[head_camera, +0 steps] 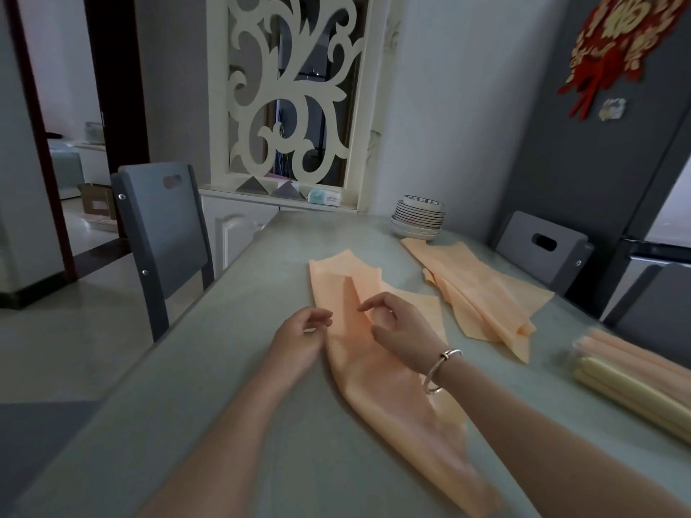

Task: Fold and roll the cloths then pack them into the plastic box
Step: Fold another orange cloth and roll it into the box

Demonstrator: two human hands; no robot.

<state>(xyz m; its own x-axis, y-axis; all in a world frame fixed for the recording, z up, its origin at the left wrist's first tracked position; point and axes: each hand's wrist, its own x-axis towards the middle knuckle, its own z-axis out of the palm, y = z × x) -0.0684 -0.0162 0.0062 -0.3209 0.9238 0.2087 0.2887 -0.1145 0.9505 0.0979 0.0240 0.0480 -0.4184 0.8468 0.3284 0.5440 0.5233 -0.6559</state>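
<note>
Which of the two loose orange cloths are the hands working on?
The nearer orange cloth, running from mid-table toward the camera; both the left hand and right hand are at it. The other orange cloth lies untouched by the plates.

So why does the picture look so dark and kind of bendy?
Head view: the room is dim, so colours look grey; the wide lens bends the table edges and stretches the forearms; the near end of the orange cloth is smeared with blur; the plastic box at the right edge is soft too.
</note>
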